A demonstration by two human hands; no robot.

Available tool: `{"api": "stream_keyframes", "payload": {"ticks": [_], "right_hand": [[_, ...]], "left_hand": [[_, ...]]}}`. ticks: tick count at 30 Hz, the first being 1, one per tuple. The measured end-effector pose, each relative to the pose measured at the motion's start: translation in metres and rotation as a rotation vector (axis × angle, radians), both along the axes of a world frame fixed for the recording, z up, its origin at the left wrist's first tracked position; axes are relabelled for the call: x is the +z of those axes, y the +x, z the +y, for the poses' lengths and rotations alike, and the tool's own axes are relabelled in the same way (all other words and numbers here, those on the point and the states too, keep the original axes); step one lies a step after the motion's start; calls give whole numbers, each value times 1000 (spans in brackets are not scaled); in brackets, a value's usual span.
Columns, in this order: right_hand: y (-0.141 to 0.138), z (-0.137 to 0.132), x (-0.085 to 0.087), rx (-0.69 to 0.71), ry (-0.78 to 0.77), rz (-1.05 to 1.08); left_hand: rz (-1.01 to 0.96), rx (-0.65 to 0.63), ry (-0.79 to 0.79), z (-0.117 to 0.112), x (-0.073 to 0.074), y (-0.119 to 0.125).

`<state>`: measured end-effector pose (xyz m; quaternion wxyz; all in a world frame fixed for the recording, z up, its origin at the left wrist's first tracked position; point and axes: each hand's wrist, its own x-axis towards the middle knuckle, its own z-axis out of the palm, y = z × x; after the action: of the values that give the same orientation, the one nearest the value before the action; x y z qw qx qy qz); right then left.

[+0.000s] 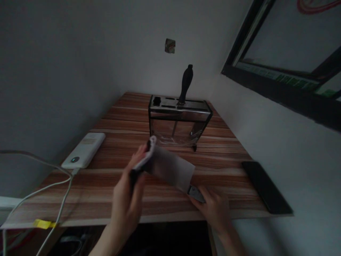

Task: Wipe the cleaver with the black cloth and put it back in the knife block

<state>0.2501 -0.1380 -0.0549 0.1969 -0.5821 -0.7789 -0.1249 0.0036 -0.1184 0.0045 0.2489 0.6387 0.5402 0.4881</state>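
A cleaver with a broad, pale grey blade [173, 169] lies aslant above the near part of the table. My right hand [214, 206] is closed round its handle [196, 194], low and to the right. At the blade's upper left end, my left hand [128, 188] grips a dark item with a pale edge [145, 161]; its kind is blurred. This item meets or overlaps the blade, and I cannot tell whether they press together. Behind stands a see-through knife block [181, 115] with a slotted metal top, holding one black-handled tool [187, 80] with a thin shaft.
On the wood-grain table [119, 121], a white power bank [84, 150] with cables [65, 195] lies left. A black phone [267, 187] rests at the right edge. Yellow tape [44, 224] marks the front left edge. Walls and a dark frame [271, 89] border the table.
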Motion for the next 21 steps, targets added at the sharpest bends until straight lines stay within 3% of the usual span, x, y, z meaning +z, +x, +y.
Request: {"api": "stream_keyframes", "payload": {"ticks": [3, 6, 14, 18, 21], "right_hand": [[-4, -3, 0, 16, 0, 33], [-7, -6, -1, 43, -31, 82], [-5, -11, -9, 36, -5, 143], [-5, -11, -9, 39, 38, 192], [-7, -10, -8, 32, 96, 202]], "left_hand": [[284, -233, 139, 11, -4, 33], [464, -358, 154, 12, -18, 57], [694, -450, 253, -7, -35, 78], [776, -522, 322, -8, -42, 83], [818, -502, 322, -6, -45, 87]]}}
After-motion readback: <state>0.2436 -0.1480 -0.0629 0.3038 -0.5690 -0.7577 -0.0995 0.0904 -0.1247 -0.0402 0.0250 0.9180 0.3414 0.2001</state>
